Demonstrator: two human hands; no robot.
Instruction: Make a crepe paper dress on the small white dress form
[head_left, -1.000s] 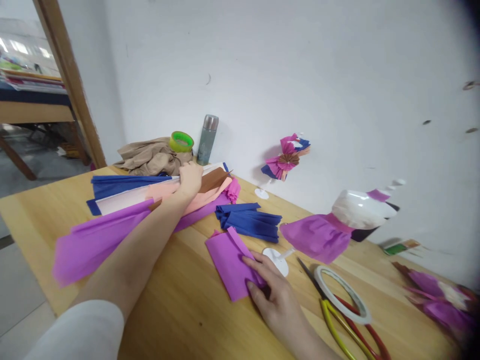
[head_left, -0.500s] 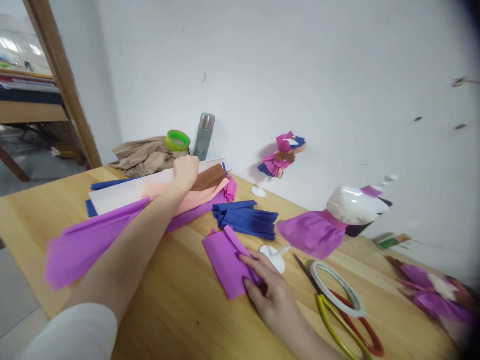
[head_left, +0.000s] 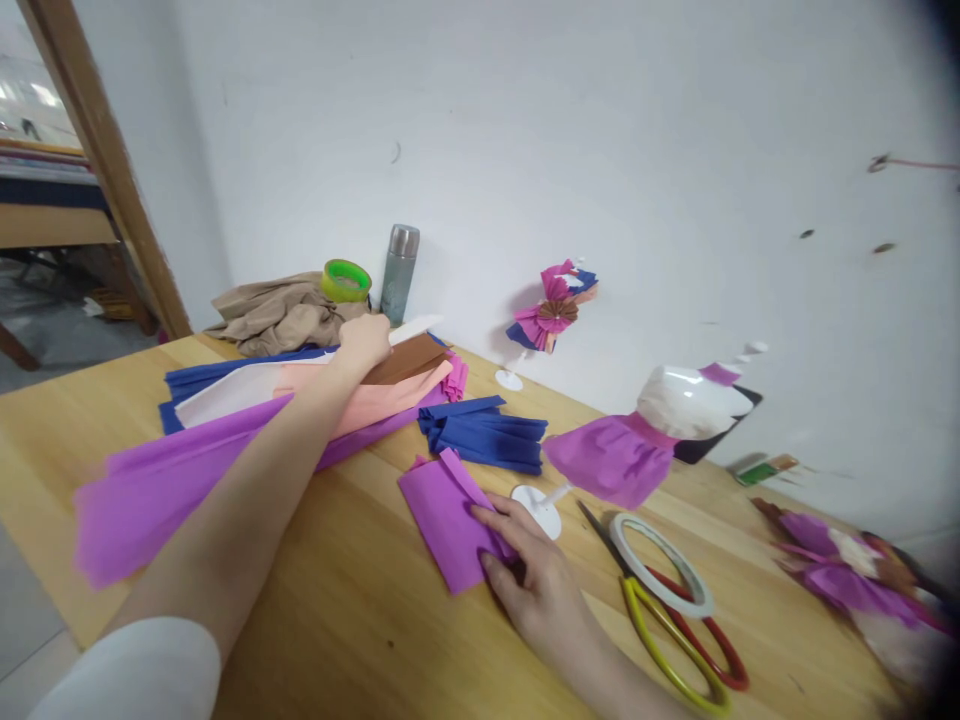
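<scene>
Left of centre, the left hand (head_left: 364,341) was closed on the white paper (head_left: 225,393); at lower centre, the right (head_left: 534,570) pinched the purple paper (head_left: 444,522). A light, level touch seemed best against creasing.

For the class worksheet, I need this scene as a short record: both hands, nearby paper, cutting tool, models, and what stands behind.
Left hand: closed on the white paper
Right hand: fingers and thumb on the folded purple paper
Nearby paper: pleated blue paper, just beyond the purple
Cutting tool: scissors, partly under a white ring roll
Models: purple-skirted figure; multicoloured figure
Behind: flask; green tape roll on tan cloth
</scene>
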